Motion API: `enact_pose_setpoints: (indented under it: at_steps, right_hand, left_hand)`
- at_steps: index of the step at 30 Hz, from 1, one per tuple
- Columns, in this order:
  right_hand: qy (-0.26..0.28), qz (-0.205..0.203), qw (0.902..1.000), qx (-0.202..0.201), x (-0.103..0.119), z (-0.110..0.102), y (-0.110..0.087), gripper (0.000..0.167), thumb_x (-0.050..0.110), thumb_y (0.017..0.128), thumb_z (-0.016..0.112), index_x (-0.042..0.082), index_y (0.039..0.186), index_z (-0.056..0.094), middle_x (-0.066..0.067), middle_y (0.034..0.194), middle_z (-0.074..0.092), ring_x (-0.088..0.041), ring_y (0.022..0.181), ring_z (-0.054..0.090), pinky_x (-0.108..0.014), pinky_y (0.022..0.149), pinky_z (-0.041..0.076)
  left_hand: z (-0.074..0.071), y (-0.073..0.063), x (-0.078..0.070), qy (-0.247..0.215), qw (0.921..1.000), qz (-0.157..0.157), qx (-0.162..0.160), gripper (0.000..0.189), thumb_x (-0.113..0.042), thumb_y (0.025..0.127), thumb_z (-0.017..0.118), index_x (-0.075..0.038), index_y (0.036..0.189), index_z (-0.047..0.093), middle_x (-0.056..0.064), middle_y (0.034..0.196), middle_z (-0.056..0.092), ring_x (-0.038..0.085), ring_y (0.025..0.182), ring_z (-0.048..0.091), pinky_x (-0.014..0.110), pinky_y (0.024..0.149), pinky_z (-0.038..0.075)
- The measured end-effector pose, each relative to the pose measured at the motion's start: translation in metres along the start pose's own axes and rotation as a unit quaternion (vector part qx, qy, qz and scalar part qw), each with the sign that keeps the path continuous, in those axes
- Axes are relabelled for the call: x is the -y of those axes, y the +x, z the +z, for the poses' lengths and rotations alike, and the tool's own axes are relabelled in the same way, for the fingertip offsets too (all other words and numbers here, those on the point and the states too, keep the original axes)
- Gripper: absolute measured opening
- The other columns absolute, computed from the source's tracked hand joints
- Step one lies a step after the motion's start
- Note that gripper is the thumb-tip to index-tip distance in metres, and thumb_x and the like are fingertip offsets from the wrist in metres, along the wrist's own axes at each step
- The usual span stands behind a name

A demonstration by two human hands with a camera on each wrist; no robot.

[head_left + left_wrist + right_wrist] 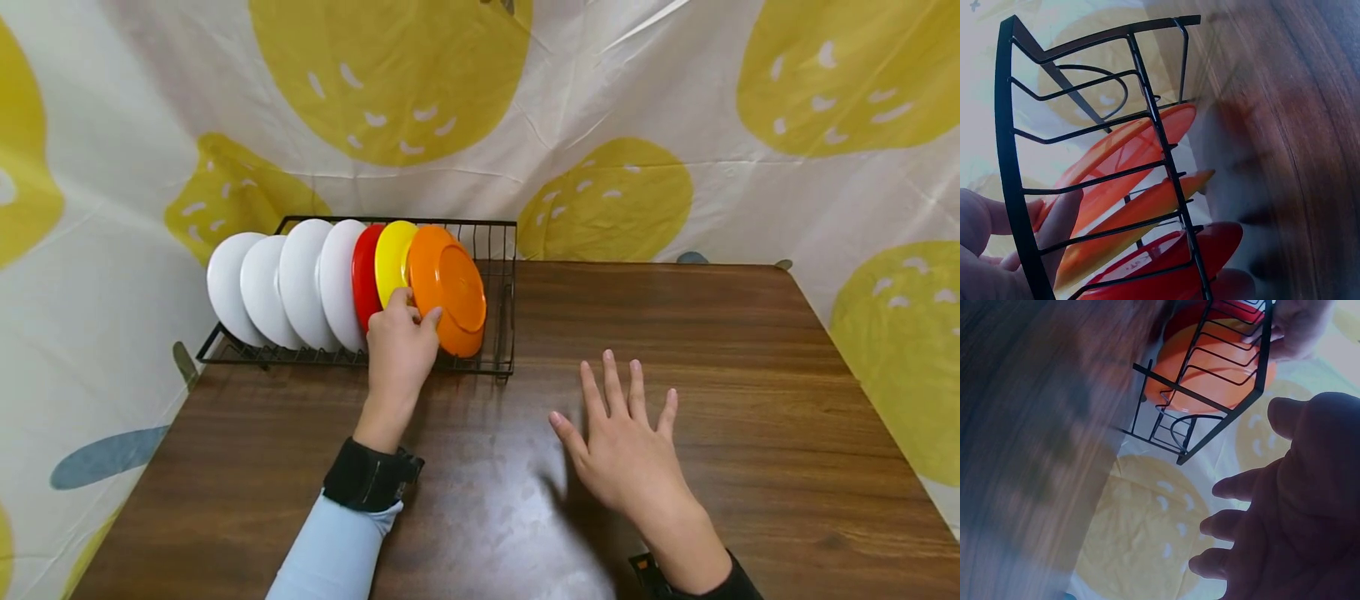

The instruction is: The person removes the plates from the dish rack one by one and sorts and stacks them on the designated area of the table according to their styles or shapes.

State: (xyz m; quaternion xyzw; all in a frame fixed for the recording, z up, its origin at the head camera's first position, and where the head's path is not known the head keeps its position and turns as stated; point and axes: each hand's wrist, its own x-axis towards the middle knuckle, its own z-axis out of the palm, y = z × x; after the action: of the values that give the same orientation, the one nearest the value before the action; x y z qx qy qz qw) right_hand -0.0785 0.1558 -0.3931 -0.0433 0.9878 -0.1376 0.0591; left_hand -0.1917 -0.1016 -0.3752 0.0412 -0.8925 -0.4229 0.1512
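Note:
My left hand (401, 346) grips the near edge of an orange plate (457, 287), thumb on one side and fingers on the other. The plate stands tilted at the right end of a black wire dish rack (513, 308), its underside facing right. Beside it lean a yellow plate (392, 258) and a red plate (364, 275). In the left wrist view, thumb and finger hold the orange plate (1175, 122) behind the rack's bars. My right hand (630, 454) is spread above the table, apart from the rack and holding nothing.
Several white plates (228, 287) fill the rack's left part. The rack stands at the back left of a brown wooden table (712, 350). A cloth with yellow fruit print (600, 100) hangs right behind the rack and table.

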Motion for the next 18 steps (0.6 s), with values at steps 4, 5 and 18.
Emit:
enact_pose_setpoints:
  at_steps: [4, 5, 18]
  right_hand:
    - [0.009, 0.001, 0.9999, 0.006, 0.000, 0.000, -0.001, 0.086, 0.072, 0.108, 0.024, 0.019, 0.173, 0.008, -0.014, 0.180, -0.008, -0.048, 0.165, -0.010, -0.084, 0.123, -0.010]
    - [0.010, 0.003, 0.9999, 0.007, 0.000, 0.000, -0.002, 0.086, 0.072, 0.108, 0.024, 0.019, 0.173, 0.008, -0.014, 0.180, -0.008, -0.048, 0.165, -0.010, -0.084, 0.123, -0.010]
    - [0.013, -0.016, 0.9998, -0.005, 0.002, -0.002, -0.002, 0.087, 0.074, 0.107, 0.022, 0.018, 0.173, 0.007, -0.015, 0.180, -0.008, -0.049, 0.165, -0.008, -0.084, 0.124, -0.005]
  left_hand:
    - [0.000, 0.001, 0.002, -0.024, 0.9992, -0.003, 0.032, 0.044, -0.018, 0.104, 0.070, 0.005, 0.139, 0.054, 0.020, 0.111, 0.078, 0.032, 0.096, 0.078, 0.046, 0.082, 0.068]
    - [0.001, 0.002, 0.001, -0.032, 0.9985, -0.003, 0.044, 0.044, -0.017, 0.104, 0.069, 0.004, 0.139, 0.053, 0.020, 0.114, 0.077, 0.031, 0.097, 0.078, 0.045, 0.083, 0.068]
    - [-0.029, 0.002, -0.019, -0.094, 0.9841, 0.150, -0.015, 0.035, -0.009, 0.101, 0.071, 0.004, 0.129, 0.054, 0.021, 0.108, 0.080, 0.033, 0.093, 0.078, 0.047, 0.090, 0.067]
